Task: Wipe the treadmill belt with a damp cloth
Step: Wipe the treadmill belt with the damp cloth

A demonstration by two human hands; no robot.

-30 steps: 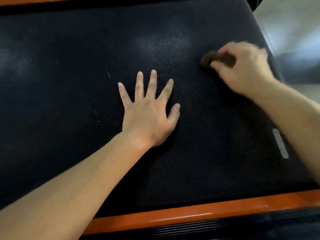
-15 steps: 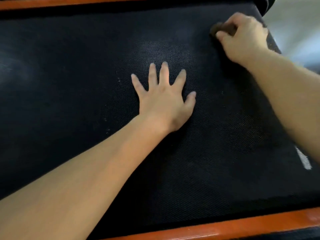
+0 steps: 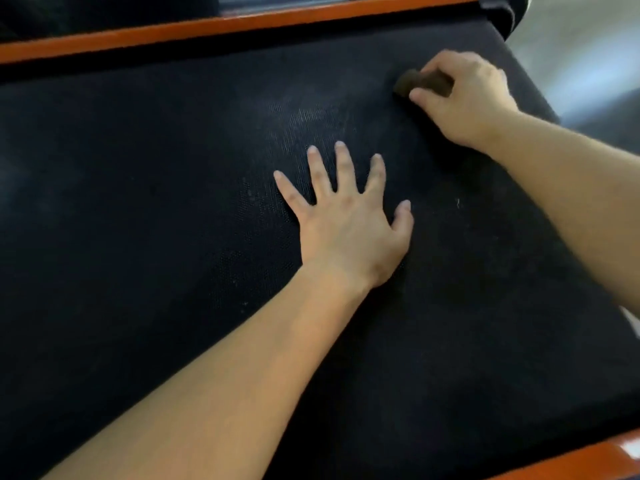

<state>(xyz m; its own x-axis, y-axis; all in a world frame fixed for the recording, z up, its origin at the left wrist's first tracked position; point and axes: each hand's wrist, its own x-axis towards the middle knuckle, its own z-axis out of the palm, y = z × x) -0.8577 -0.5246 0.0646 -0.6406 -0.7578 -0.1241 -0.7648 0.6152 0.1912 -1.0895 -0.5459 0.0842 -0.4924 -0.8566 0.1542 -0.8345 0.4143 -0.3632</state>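
Treadmill belt (image 3: 138, 202), black and finely textured, fills nearly the whole view, with an orange side rail (image 3: 207, 29) along its far edge and a second orange rail (image 3: 588, 459) cut off at the near right corner. The left hand (image 3: 349, 230) lies flat near the belt's middle, fingers straight and spread, while the right hand (image 3: 467, 95), close to the belt's far right corner, curls its fingers round a dark brown cloth (image 3: 412, 83), wadded small and mostly hidden under the hand. Whether the cloth is damp cannot be told, and the floor (image 3: 588, 46) beyond the belt's right edge is a pale blur.
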